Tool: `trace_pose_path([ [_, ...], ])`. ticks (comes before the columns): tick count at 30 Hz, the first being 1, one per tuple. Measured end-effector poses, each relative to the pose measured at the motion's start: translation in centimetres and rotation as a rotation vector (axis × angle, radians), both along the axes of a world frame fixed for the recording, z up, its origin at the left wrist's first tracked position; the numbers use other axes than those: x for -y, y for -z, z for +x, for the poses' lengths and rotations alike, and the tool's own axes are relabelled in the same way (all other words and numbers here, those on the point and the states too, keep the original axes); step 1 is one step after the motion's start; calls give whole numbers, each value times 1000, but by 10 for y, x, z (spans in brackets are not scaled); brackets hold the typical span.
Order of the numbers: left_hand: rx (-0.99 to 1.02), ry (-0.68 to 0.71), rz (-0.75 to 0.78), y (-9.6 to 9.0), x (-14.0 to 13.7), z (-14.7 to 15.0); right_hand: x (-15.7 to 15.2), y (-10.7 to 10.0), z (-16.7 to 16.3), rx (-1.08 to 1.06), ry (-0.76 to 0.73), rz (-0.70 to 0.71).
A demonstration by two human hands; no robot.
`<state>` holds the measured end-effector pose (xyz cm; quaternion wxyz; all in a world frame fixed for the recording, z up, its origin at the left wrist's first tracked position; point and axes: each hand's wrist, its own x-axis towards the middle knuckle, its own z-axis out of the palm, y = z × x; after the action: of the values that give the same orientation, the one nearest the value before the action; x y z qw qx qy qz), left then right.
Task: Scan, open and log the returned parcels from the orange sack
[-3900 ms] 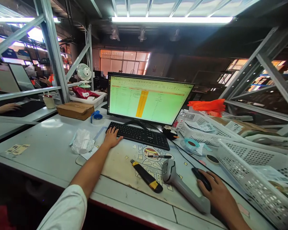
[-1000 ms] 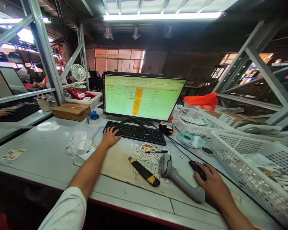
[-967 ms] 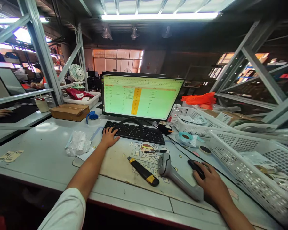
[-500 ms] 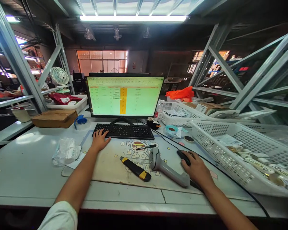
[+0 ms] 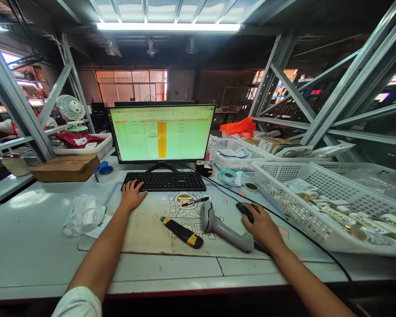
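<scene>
My left hand [image 5: 132,194] rests with its fingers spread on the left end of a black keyboard [image 5: 165,181]. Under my right hand [image 5: 262,225] is a black computer mouse [image 5: 245,212], with the fingers curved over it. A grey barcode scanner [image 5: 226,231] lies just left of that hand. Between my forearms, a black-and-yellow utility knife [image 5: 182,232] and a black pen [image 5: 195,201] lie on the printed desk mat [image 5: 141,233]. Behind the keyboard, a monitor [image 5: 185,132] displays a spreadsheet with one orange column.
White plastic baskets [image 5: 303,211] holding packaged items stand along the right. Blue tape [image 5: 104,171], a cardboard box [image 5: 66,167] and a clear plastic bag [image 5: 84,213] lie on the left. A black cable [image 5: 293,223] runs past my right hand. Metal rack posts [image 5: 284,88] flank the desk.
The whole view has swung slightly right, so everything appears farther left. Both hands stay at the keyboard and mouse. The small box on the spreadsheet looks slightly different.
</scene>
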<state>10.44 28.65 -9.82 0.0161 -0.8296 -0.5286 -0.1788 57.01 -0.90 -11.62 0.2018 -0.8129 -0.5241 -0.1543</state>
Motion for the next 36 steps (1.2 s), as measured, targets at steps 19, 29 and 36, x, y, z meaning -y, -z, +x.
trace_pose_path([
  [19,-6,-4,-39,-5,3,0,1,-5,-4,-27,-6,-21],
  [29,-6,-3,-16,-3,2,0,0,-4,-4,-14,-4,-16],
  [36,-8,-4,-21,-3,2,-1,0,-3,-4,-25,-3,-14],
])
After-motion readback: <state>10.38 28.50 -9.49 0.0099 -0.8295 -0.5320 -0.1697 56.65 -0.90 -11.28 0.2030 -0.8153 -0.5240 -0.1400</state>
